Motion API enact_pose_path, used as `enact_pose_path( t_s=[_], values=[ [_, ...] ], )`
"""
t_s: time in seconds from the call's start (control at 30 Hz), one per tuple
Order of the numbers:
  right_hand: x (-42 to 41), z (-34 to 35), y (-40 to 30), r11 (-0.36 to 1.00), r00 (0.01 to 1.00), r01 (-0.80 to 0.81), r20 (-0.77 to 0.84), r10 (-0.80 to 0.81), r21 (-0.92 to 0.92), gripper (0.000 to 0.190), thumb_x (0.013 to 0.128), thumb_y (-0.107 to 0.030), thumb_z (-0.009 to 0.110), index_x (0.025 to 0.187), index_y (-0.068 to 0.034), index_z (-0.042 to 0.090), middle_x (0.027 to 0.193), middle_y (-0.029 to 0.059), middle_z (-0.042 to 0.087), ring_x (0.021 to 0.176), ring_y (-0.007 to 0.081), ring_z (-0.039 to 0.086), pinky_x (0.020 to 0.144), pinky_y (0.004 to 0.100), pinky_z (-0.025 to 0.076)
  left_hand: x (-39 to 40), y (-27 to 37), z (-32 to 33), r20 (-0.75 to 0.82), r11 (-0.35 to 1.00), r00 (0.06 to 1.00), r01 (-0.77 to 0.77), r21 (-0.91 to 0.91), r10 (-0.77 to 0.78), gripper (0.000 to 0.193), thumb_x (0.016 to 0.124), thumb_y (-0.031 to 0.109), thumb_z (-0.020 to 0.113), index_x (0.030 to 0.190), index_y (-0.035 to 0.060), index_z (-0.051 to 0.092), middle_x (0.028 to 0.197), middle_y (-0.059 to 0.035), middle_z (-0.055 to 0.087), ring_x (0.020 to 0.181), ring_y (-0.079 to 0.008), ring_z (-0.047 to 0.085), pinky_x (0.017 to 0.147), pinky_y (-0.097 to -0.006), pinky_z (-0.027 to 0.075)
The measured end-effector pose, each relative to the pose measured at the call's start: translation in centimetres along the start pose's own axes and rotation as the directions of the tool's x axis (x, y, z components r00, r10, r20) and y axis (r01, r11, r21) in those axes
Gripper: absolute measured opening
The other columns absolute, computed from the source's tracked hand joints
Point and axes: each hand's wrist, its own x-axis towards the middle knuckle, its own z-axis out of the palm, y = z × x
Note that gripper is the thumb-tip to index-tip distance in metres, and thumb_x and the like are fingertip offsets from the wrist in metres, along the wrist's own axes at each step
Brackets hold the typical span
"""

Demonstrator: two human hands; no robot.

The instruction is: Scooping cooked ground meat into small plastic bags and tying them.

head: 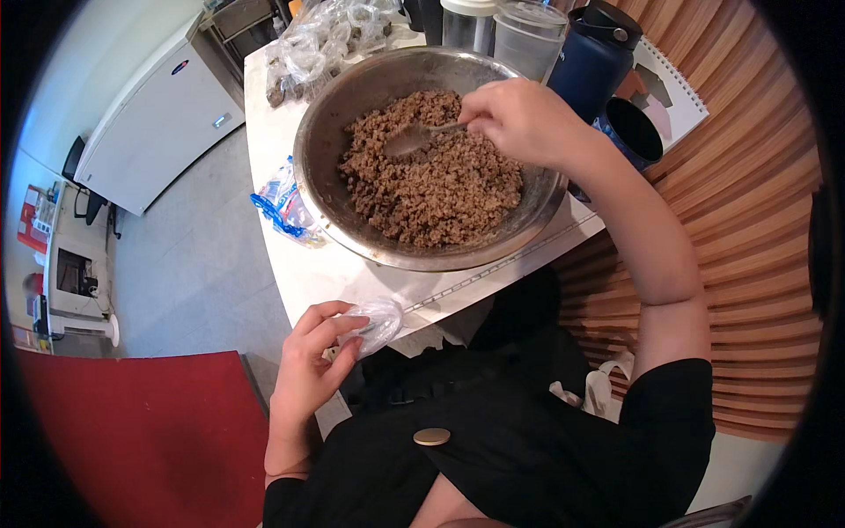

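A wide steel bowl (422,259) on the white table holds a crumbly brown mixture (436,191) that looks like cooked minced meat. My right hand (511,119) is over the bowl's far right part, gripping the handle of a metal spoon (408,140); the spoon's bowl rests on the mixture. Near the table's front edge, my left hand (325,350) holds a clear thin plastic bag (381,323) between fingers and thumb. Whether anything is in that bag I cannot tell.
Filled clear bags (323,46) lie behind the bowl at left. A blue-and-white plastic packet (287,208) sits left of it. Clear containers (528,36), a dark blue bottle (591,59), a dark mug (630,132) and a spiral-bound pad (673,99) stand or lie at the back right.
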Motion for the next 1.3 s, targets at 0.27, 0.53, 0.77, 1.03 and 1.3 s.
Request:
enact_pose_path(
  t_s=[0.27,0.53,0.77,1.03,1.3],
  values=[
    [-0.2,-1.4,-2.8,0.999,0.999,0.033,-0.036,-0.032,0.037,0.012,0.078,-0.012,0.059,0.088,-0.007,0.064,0.08,0.0111,0.064,0.079,0.0282,0.061,0.07,0.0365,0.048,0.2,-0.2,-0.3,0.019,0.998,1.0,-0.022,0.051,0.021,0.026,0.074,-0.004,0.06,0.098,0.0068,0.064,0.103,-0.0114,0.056,0.087,-0.0222,0.06,0.065,-0.0287,0.05],
    [2.4,-0.4,-0.7,0.997,0.987,-0.053,0.156,0.044,0.05,0.014,0.079,-0.012,0.06,0.09,-0.007,0.065,0.085,0.0098,0.067,0.079,0.0237,0.064,0.072,0.0347,0.048,0.2,0.1,-0.3,0.005,1.0,1.0,0.008,0.007,-0.008,0.027,0.07,-0.007,0.059,0.094,0.0033,0.063,0.101,-0.0147,0.057,0.091,-0.0266,0.057,0.077,-0.0308,0.046],
    [1.0,-0.4,0.7,0.994,0.996,-0.08,0.05,0.076,0.075,0.014,0.078,-0.012,0.061,0.091,-0.006,0.064,0.08,0.0099,0.066,0.074,0.0234,0.063,0.068,0.0327,0.048,-0.2,-1.0,-0.4,-0.004,1.0,1.0,-0.007,0.017,0.007,0.025,0.074,-0.001,0.062,0.098,0.0056,0.063,0.103,-0.0138,0.056,0.088,-0.0262,0.058,0.073,-0.0309,0.048],
    [-3.2,-3.5,1.1,0.99,0.973,0.107,0.193,-0.124,0.097,0.012,0.077,-0.014,0.061,0.088,-0.012,0.066,0.077,0.0066,0.065,0.075,0.0229,0.062,0.067,0.0346,0.048,0.0,-1.4,-0.5,-0.015,1.0,1.0,0.002,0.011,-0.001,0.026,0.073,0.0,0.064,0.099,0.0056,0.063,0.104,-0.0134,0.056,0.086,-0.0248,0.059,0.071,-0.0296,0.049],
    [0.2,-0.7,1.3,0.954,0.948,0.282,-0.127,-0.293,-0.099,0.01,0.076,-0.013,0.061,0.084,-0.009,0.063,0.077,0.006,0.062,0.075,0.0263,0.06,0.065,0.0345,0.048,0.6,-0.7,-0.1,0.044,1.0,0.999,0.011,-0.021,-0.011,0.03,0.071,-0.003,0.065,0.1,0.0059,0.063,0.106,-0.012,0.056,0.082,-0.0201,0.061,0.065,-0.0273,0.052]
  ],
)
